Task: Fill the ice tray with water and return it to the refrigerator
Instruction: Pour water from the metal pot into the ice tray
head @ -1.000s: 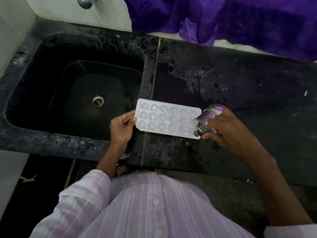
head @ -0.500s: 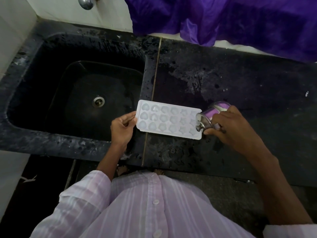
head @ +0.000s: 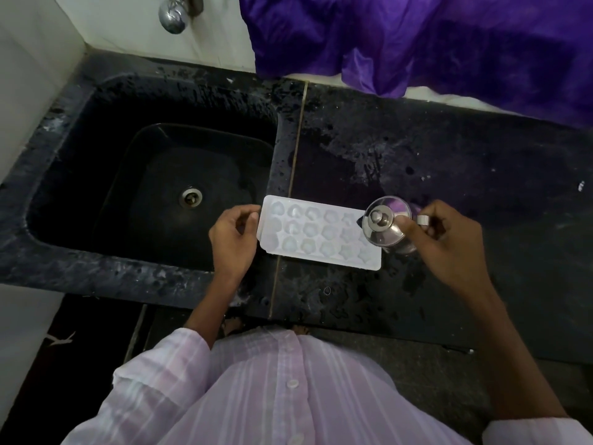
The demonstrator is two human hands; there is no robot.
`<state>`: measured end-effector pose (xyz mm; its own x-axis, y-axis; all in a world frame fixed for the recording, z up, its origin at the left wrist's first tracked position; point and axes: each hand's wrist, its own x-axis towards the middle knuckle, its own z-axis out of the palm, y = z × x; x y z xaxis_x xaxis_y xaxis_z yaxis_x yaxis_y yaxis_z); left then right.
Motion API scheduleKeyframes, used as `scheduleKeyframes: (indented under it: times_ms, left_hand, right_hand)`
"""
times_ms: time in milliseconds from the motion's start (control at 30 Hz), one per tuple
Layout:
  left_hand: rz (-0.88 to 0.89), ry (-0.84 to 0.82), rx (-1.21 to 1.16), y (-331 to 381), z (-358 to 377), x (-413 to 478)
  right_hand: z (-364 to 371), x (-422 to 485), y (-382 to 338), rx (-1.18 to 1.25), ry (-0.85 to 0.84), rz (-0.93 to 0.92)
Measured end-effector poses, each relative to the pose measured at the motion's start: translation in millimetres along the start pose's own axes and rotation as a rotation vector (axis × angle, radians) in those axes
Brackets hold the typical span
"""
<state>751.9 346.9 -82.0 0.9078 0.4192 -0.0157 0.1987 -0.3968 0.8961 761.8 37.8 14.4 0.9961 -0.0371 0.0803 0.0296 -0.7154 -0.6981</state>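
Note:
A white ice tray (head: 317,234) with shaped cells lies on the wet black counter (head: 465,175), just right of the sink. My left hand (head: 232,239) is beside the tray's left end, its loosely curled fingertips against the rim. My right hand (head: 449,242) grips the handle of a small steel pot (head: 385,226) with a knobbed lid. The pot is upright over the tray's right end and hides the cells there. I cannot tell how much water the cells hold.
The black sink (head: 96,175) with its drain (head: 191,196) lies to the left, under a chrome tap (head: 175,12) on the white wall. Purple cloth (head: 417,43) hangs along the back of the counter. The counter's front edge runs close to my body.
The steel pot was tipped with its mouth at the tray's right end; it has now swung upright, lid facing up. My left hand stays at the tray's left edge.

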Motion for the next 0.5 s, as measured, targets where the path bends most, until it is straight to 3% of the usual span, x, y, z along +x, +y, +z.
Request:
scheduleKeyframes:
  times_ms: [133, 333, 500]
  left_hand:
    - [-0.039, -0.161, -0.18, 32, 12, -4]
    - [-0.064, -0.447, -0.402, 75, 33, -2]
    - [-0.093, -0.382, -0.483, 89, 36, 18]
  right_hand:
    - [13, 1, 2, 0.391, 0.013, 0.152]
    - [38, 20, -9, 0.849, -0.055, 0.202]
    - [60, 48, -21, 0.897, -0.102, 0.173]
